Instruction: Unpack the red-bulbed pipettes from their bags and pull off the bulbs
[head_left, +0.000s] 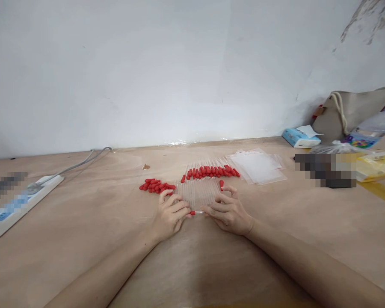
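My left hand [171,216] pinches a red rubber bulb [192,212] between thumb and fingers. A clear glass dropper tube [199,212] runs from that bulb to the fingertips of my right hand [229,214], which are closed on it. Just beyond both hands lies a layer of bare glass tubes [197,192], side by side. Past them is a row of droppers with red bulbs [211,172] fitted, their tubes pointing toward the wall. One more red bulb [221,184] stands by my right index finger. Loose red bulbs [154,185] are heaped beyond my left hand.
Clear plastic bags [263,167] lie right of the droppers. Farther right are a blue tissue pack [300,137], a beige bag [356,111], a plastic bottle [377,126] and a yellow packet [377,164]. A power strip [48,186] with a grey cable sits at left. A wall closes off the back.
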`<action>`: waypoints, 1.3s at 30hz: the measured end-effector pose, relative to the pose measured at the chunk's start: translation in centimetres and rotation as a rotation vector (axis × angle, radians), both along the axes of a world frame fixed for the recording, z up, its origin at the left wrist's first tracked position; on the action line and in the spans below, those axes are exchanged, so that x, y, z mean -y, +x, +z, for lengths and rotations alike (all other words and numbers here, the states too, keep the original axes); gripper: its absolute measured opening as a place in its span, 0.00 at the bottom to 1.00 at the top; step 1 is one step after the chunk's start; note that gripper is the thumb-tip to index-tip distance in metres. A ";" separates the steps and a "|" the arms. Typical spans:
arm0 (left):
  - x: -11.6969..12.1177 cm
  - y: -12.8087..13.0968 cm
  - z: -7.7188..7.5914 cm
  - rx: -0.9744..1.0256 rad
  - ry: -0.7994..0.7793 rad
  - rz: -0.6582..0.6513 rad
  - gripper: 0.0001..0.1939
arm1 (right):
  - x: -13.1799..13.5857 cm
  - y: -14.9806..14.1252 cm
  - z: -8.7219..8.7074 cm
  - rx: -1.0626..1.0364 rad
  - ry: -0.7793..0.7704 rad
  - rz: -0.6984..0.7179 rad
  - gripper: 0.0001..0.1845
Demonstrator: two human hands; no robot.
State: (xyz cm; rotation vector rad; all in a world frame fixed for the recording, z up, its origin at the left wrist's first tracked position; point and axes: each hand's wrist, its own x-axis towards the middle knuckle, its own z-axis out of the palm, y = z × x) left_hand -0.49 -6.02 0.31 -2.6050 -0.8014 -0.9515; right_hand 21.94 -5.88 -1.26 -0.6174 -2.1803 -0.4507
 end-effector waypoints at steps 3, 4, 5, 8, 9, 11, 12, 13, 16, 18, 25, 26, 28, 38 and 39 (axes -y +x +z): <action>0.1 0.0 0.1 0.001 -0.022 -0.017 0.04 | 0.2 -0.1 0.0 -0.005 -0.013 0.006 0.08; 0.1 0.0 0.0 0.001 -0.035 -0.026 0.04 | 0.3 -0.1 0.1 -0.009 -0.022 0.007 0.08; 0.2 -0.1 -0.1 0.000 -0.048 -0.036 0.04 | 0.4 -0.1 0.1 -0.014 -0.029 0.008 0.08; 0.2 -0.5 -0.4 -0.002 -0.098 -0.051 0.04 | 0.4 0.2 0.1 -0.026 -0.035 0.021 0.11; 0.1 -0.7 -0.5 0.009 -0.119 -0.037 0.05 | 0.3 0.5 0.2 -0.028 -0.035 0.025 0.13; -0.2 -1.4 -0.5 0.076 -0.156 0.006 0.07 | -0.1 1.4 0.3 -0.072 -0.044 -0.006 0.14; -0.4 -1.8 -0.4 0.133 -0.167 0.031 0.07 | -0.3 1.8 0.3 -0.112 -0.060 -0.043 0.13; -0.7 -2.2 -0.2 0.196 -0.168 0.060 0.07 | -0.4 2.2 0.3 -0.155 -0.083 -0.088 0.12; -1.9 -3.5 0.9 0.388 -0.124 0.207 0.08 | -0.9 2.5 0.3 -0.227 -0.170 -0.206 0.12; -3.0 -4.7 1.4 0.499 -0.092 0.374 0.09 | -1.0 2.0 0.4 -0.212 -0.229 -0.247 0.14; -6.9 -10.5 -0.6 0.813 -0.303 0.794 0.18 | -2.4 -1.5 1.1 -0.171 -0.240 -0.300 0.09; -7.2 -11.0 -1.0 0.838 -0.341 0.796 0.19 | -2.7 -1.9 1.1 -0.160 -0.217 -0.303 0.08; -7.6 -11.4 -1.5 0.867 -0.395 0.792 0.21 | -3.1 -2.8 0.8 -0.140 -0.180 -0.320 0.08; -6.9 -11.0 -1.2 0.663 -0.610 0.705 0.19 | -3.2 -4.5 -0.2 -0.027 -0.137 -0.394 0.08; -6.8 -10.9 -1.0 0.642 -0.600 0.706 0.19 | -3.2 -4.6 -0.2 -0.020 -0.145 -0.398 0.08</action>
